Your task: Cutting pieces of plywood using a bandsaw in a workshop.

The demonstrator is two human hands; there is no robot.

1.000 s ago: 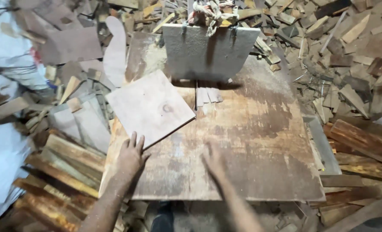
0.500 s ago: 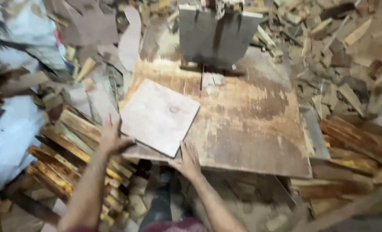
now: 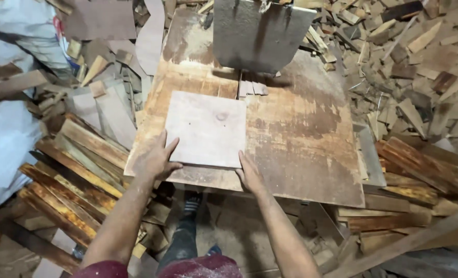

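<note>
From my head camera, the worn, rust-stained wooden desk (image 3: 301,134) stands amid heaps of brown wood offcuts (image 3: 419,67), with stacked planks (image 3: 69,175) at its left. A pale square plywood panel (image 3: 205,128) lies flat on it, before the grey metal saw housing (image 3: 260,31). My left hand (image 3: 156,158) and right hand (image 3: 249,174) press open-palmed against its near corners, grip unclosed.

Offcuts of wood (image 3: 419,56) heap the floor right of my worn, stained desk (image 3: 306,139); rough planks (image 3: 69,170) stack left of it, white sacks (image 3: 7,139) beyond them.
</note>
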